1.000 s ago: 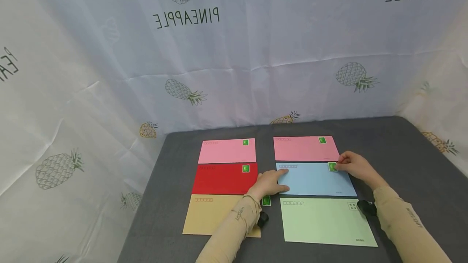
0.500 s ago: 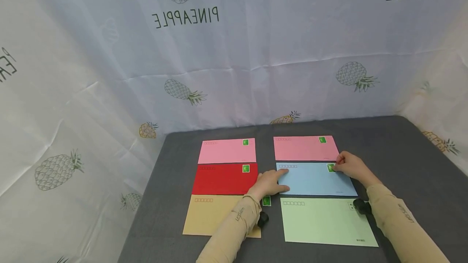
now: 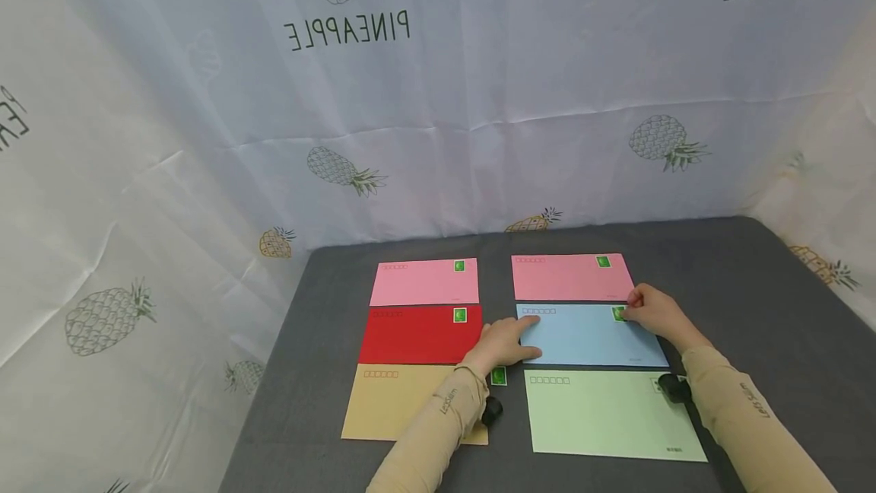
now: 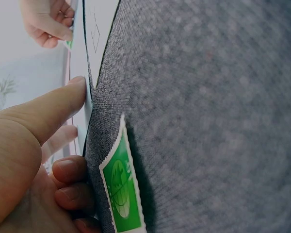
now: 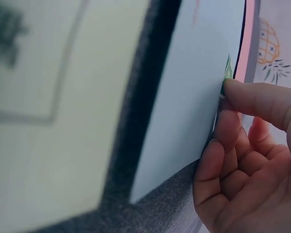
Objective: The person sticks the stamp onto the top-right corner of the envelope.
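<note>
A pale blue envelope [image 3: 582,342] lies in the middle of the right-hand column. At its left edge rests my left hand [image 3: 503,342], thumb and forefinger spread on the paper, the other fingers curled under. My right hand [image 3: 660,314] pinches a green postage stamp [image 3: 619,313] by its right side, over the envelope's top right corner. In the right wrist view, the thumb [image 5: 252,97] covers part of that stamp, which stands close against the envelope. A second green stamp [image 4: 121,194], with one corner curled up, lies on the dark cloth below my left hand.
Pink [image 3: 568,280] and light green [image 3: 609,417] envelopes lie above and below the blue one. Pink [image 3: 420,284], red [image 3: 417,337] and tan [image 3: 383,405] envelopes form the left column. Both pink ones and the red one bear green stamps. A pineapple-print curtain [image 3: 472,166] hangs behind.
My right hand has shifted slightly left with the stamp, farther onto the blue envelope's top right corner. The left hand stays in place.
</note>
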Available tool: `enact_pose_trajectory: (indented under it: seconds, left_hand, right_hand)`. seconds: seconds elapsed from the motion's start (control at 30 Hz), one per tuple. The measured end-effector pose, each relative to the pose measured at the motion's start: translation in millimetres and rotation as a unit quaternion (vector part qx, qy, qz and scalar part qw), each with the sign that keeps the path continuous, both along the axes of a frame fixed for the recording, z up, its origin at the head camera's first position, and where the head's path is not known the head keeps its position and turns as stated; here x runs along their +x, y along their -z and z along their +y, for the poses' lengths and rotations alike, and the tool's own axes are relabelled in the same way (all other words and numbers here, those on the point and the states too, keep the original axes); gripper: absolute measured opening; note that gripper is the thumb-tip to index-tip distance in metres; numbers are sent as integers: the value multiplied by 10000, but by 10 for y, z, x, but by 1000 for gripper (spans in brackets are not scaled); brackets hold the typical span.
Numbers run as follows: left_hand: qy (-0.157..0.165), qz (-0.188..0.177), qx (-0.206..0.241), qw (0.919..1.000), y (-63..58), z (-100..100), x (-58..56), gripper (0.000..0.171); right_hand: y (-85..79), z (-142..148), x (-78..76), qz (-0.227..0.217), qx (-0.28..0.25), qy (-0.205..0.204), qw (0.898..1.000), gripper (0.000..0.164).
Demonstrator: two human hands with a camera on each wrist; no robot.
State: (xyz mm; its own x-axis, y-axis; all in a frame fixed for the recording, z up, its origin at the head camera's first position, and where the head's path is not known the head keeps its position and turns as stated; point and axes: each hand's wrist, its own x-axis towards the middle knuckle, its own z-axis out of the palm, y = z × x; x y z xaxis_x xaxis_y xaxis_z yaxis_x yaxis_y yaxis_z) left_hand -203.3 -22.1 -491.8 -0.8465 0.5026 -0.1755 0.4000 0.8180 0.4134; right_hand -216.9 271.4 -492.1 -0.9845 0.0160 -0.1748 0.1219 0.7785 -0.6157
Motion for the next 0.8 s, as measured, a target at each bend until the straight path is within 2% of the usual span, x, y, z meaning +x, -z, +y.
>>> enact_pose_trajectory:
  seconds: [0.17, 0.43, 0.8]
  left_hand:
    - [0, -8, 7, 10000, -14, 2, -14, 61]
    - [-52, -17, 30, 10000, -40, -5, -4, 61]
    - [-95, -115, 75, 9999, -20, -11, 13, 61]
  right_hand:
    - [-33, -13, 9, 26, 48, -43, 10000, 30]
    - [-61, -40, 21, 109, 248, -296, 9992, 22]
    - [-17, -51, 66, 195, 243, -239, 9992, 21]
